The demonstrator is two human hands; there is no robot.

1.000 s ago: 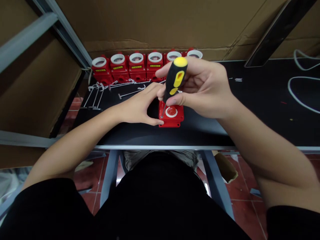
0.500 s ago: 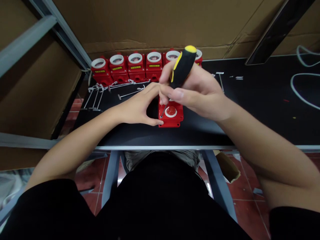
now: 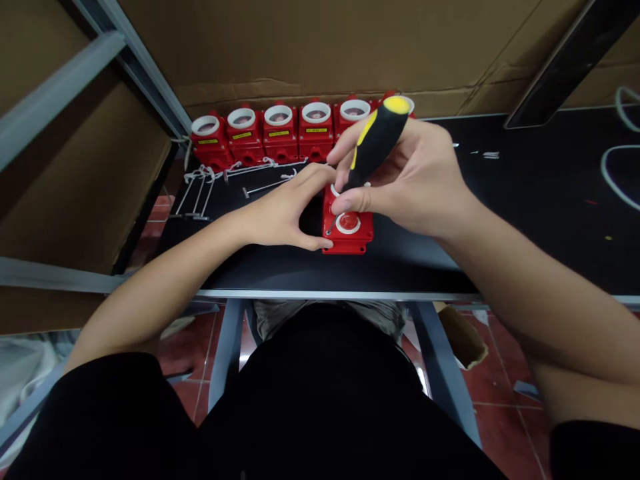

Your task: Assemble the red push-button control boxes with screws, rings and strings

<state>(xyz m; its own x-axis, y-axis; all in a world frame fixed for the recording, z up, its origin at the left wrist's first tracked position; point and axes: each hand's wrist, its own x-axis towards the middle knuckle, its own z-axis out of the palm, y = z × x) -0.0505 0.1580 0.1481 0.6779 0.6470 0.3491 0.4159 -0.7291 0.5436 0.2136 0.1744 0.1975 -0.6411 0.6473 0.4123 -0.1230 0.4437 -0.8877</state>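
A small red box (image 3: 350, 237) with a round red button in a white ring sits near the front edge of the black table (image 3: 525, 220). My left hand (image 3: 285, 213) grips the box's left side between thumb and fingers. My right hand (image 3: 410, 177) is closed round the black and yellow handle of a screwdriver (image 3: 376, 141). The handle leans to the right, and the thin shaft runs down to the box's front left corner.
A row of several like red boxes (image 3: 280, 137) with white rings stands at the table's back against cardboard. Loose metal pins and white ties (image 3: 210, 183) lie at the left. White cable (image 3: 617, 177) loops at the far right. A metal frame (image 3: 75, 73) rises at the left.
The screwdriver handle has tipped from nearly upright to leaning right, and my right fingers have shifted on it. The left hand stays on the box. The view has moved a little.
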